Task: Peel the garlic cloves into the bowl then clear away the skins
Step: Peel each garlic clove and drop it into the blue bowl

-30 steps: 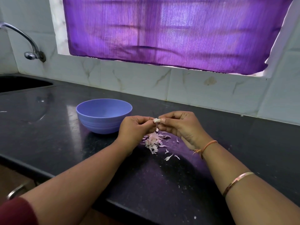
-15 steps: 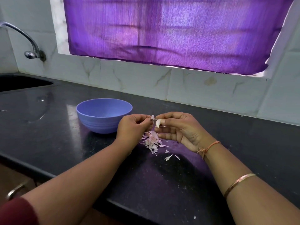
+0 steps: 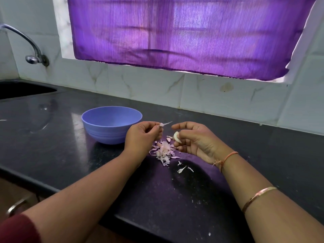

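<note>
A blue bowl (image 3: 98, 120) stands on the black counter (image 3: 52, 137), left of my hands. My left hand (image 3: 142, 135) pinches a thin strip of garlic skin (image 3: 164, 124) at its fingertips, just right of the bowl. My right hand (image 3: 196, 139) holds a pale garlic clove (image 3: 176, 137) between thumb and fingers, its forefinger stretched out above. A pile of pinkish-white skins (image 3: 164, 151) lies on the counter beneath and between both hands. The bowl's inside bottom is hidden by its rim.
A few loose skin flakes (image 3: 182, 169) lie nearer me than the pile. A dark sink (image 3: 21, 89) with a chrome tap (image 3: 33, 57) sits far left. A tiled wall and purple curtain (image 3: 184, 35) back the counter. The counter's front edge runs below my forearms.
My hands have pulled apart: the left hand drew a strip of skin away leftward, and the right hand dropped slightly with the clove.
</note>
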`<move>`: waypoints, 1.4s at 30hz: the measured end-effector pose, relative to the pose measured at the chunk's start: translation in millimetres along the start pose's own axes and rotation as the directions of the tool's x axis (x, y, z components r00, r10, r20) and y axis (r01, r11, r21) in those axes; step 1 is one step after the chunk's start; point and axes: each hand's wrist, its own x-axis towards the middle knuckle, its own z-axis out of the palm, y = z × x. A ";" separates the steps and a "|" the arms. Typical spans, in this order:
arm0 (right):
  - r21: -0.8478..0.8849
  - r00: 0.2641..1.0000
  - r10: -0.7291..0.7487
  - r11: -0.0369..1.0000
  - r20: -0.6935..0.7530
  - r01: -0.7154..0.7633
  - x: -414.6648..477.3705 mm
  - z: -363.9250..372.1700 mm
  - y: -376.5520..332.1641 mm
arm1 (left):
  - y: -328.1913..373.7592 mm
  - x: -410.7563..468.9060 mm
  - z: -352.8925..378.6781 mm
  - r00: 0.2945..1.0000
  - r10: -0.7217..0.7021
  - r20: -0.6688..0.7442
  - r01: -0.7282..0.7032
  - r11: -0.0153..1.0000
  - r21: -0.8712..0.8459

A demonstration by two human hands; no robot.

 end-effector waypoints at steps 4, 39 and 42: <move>0.012 0.999 -0.053 0.999 -0.012 0.053 -0.1 -2.0 1.4 | -0.5 -1.9 0.2 1.000 0.016 0.004 -0.016 0.998 0.060; -0.398 0.931 -0.355 0.869 -0.087 0.294 6.7 4.1 7.5 | 5.2 -7.3 -1.8 0.991 0.001 0.133 -0.007 0.999 0.050; -0.357 0.935 -0.348 0.884 -0.072 0.302 6.4 7.3 6.6 | 4.7 -6.1 -1.3 0.995 0.018 0.098 -0.025 0.997 0.070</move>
